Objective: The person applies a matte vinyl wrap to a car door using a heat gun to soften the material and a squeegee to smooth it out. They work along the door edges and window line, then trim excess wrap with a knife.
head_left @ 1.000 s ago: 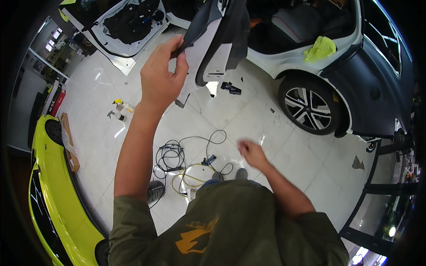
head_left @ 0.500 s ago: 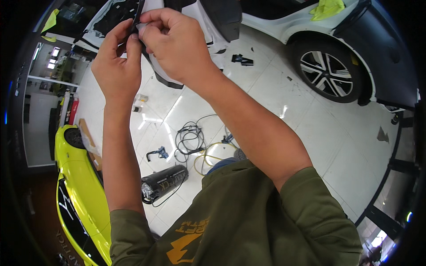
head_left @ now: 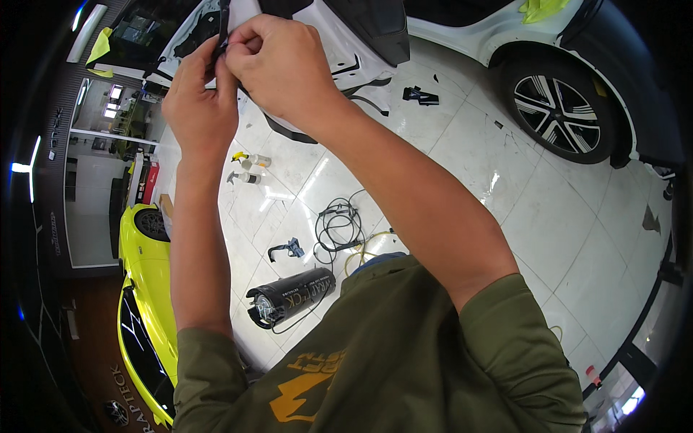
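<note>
Both hands are raised together near the top of the view, at a narrow black strip (head_left: 224, 20) beside a white car door (head_left: 328, 32). My left hand (head_left: 201, 105) has its thumb and fingers closed around the strip's lower part. Touching it from the other side, my right hand (head_left: 289, 68) is bent into a pinch at the same spot. The fingers cover whatever lies between the right fingertips, so I cannot make it out. The strip runs upward out of view.
Spray bottles (head_left: 251, 160), a small blue-grey tool (head_left: 287, 249), a coiled cable (head_left: 338, 222) and a black cylinder (head_left: 292, 296) lie or stand on the tiled floor. A white car's wheel (head_left: 556, 119) is at right, a yellow-green car (head_left: 149, 263) at left.
The view has shifted, so the floor things sit further right. A pale bit seen at my right fingertips before is hidden now. Both hands stay at the strip.
</note>
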